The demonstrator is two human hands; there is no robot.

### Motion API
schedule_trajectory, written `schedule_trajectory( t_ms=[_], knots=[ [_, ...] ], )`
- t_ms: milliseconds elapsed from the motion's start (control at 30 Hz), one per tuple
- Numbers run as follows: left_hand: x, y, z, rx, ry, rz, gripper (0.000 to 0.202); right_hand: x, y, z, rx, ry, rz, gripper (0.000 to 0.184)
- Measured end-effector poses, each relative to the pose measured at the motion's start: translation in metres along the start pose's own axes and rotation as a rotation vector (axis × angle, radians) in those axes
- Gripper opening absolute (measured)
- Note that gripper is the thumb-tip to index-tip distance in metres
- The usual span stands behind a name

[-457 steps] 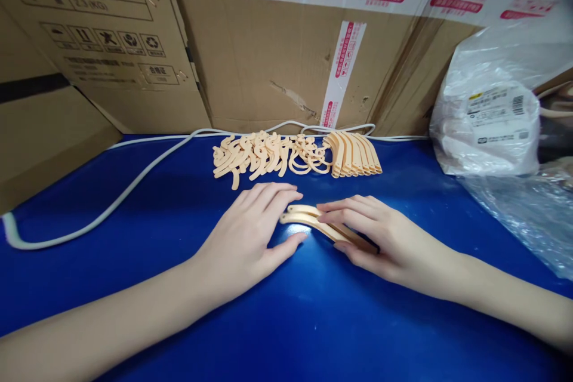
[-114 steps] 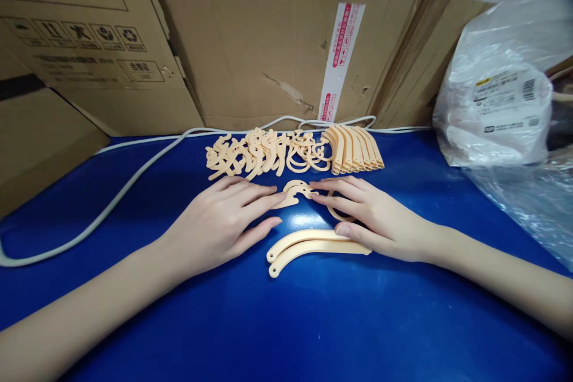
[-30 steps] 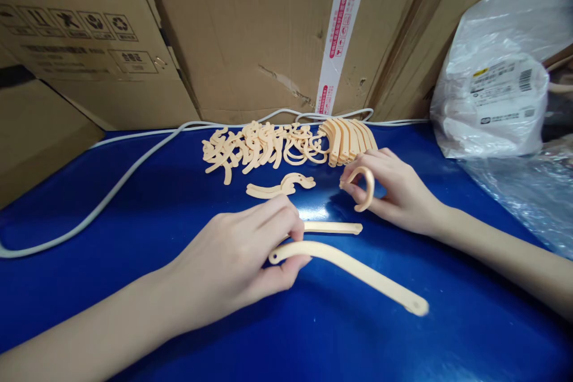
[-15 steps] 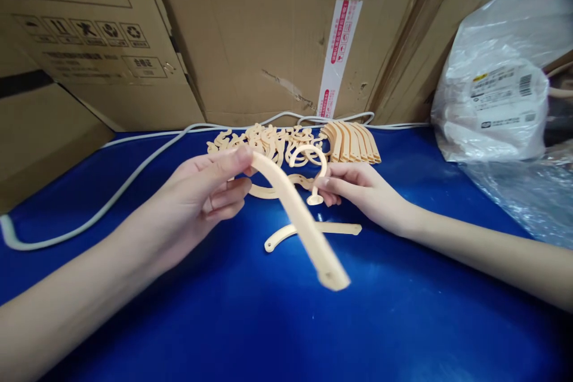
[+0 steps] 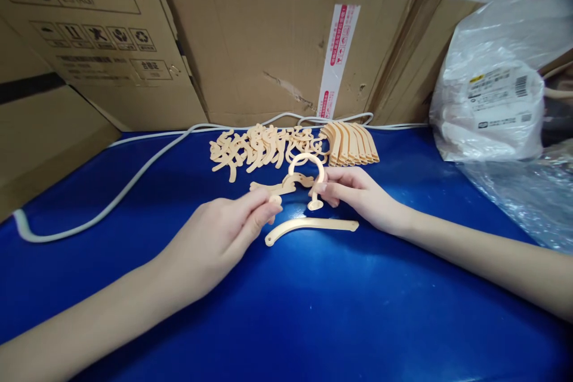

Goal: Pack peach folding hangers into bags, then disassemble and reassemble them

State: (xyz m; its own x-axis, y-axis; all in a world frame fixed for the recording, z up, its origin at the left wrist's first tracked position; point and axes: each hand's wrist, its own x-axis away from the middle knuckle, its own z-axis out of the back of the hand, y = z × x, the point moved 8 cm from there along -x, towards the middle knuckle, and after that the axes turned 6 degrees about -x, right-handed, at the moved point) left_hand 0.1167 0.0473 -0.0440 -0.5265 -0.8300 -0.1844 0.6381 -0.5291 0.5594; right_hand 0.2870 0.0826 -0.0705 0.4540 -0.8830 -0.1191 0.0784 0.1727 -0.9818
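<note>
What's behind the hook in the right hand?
Behind the hook, flat curved pieces show through its opening, with a pile of pale parts farther back. What the hook and right hand cover is hidden.

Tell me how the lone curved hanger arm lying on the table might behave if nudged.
The lone curved hanger arm is probably stiff, since its bend looks smooth. It's likely light, being so slender. On the glossy blue tabletop, its bowed shape would probably slide or swivel rather than roll.
</note>
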Motion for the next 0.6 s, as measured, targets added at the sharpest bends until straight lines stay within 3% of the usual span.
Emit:
schedule_trajectory(
  t_ms=[67,133,333,600],
  knots=[
    [0.006,0.006,0.0,-0.229,0.074,-0.102,0.036,0.001,-0.001,-0.001,-0.011,-0.006,0.012,0.017],
    [0.008,0.008,-0.005,-0.315,0.085,-0.146,0.035,0.001,-0.003,-0.003,-0.033,-0.014,0.021,0.018],
    [0.003,0.011,-0.008,-0.336,0.087,-0.13,0.035,0.003,-0.005,-0.003,-0.104,0.011,-0.002,0.015],
    [0.007,0.017,-0.012,-0.254,0.035,-0.258,0.029,0.002,-0.002,0.0,-0.163,0.036,-0.031,0.014]
  ],
)
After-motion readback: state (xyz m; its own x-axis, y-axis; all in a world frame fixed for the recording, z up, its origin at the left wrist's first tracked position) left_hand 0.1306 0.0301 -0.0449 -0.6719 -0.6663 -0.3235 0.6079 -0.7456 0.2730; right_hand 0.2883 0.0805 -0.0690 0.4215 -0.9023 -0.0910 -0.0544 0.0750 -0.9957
